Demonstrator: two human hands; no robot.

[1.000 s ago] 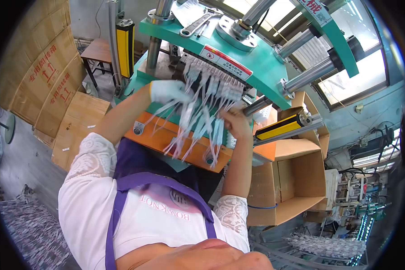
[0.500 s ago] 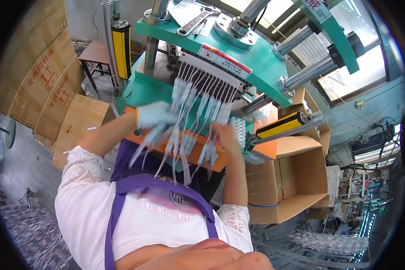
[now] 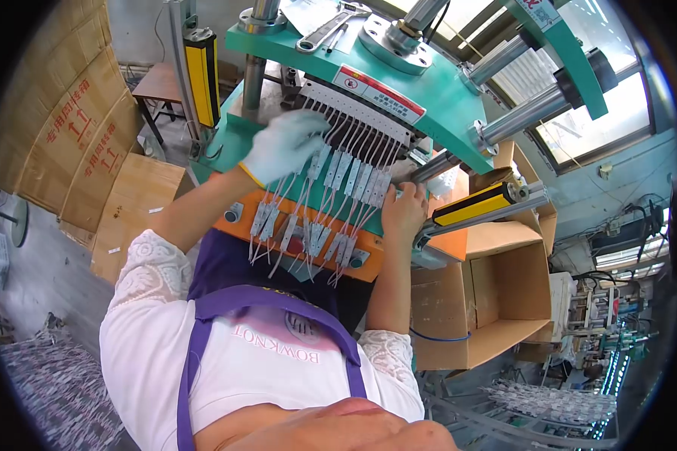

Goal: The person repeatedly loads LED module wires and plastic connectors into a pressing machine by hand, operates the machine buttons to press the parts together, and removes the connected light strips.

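Note:
Strings of small white rectangular modules [image 3: 340, 171] on thin wires hang from a perforated light-grey plate [image 3: 353, 113] in a green press. Their lower modules [image 3: 316, 239] lie over the orange front panel [image 3: 233, 222]. My left hand [image 3: 284, 146], in a white glove with a yellow cuff, is over the left end of the row; its fingers are apart and slightly bent, close to the wires. My bare right hand [image 3: 404, 212] rests beside the right end of the row, fingers loosely spread; what lies under its fingertips is partly hidden.
The press's green upper plate [image 3: 451, 113] carries a wrench [image 3: 331, 28]. Yellow-black guard bars stand left [image 3: 201, 83] and right [image 3: 474, 207]. An open cardboard box [image 3: 504, 293] is at the right, tall cardboard [image 3: 68, 113] at the left. Piled module strings [image 3: 60, 391] lie lower left.
My left hand has moved up from the hanging strings to the wires near the plate. My right hand has shifted up and right, off the lower modules. The strings now hang straighter and more orderly.

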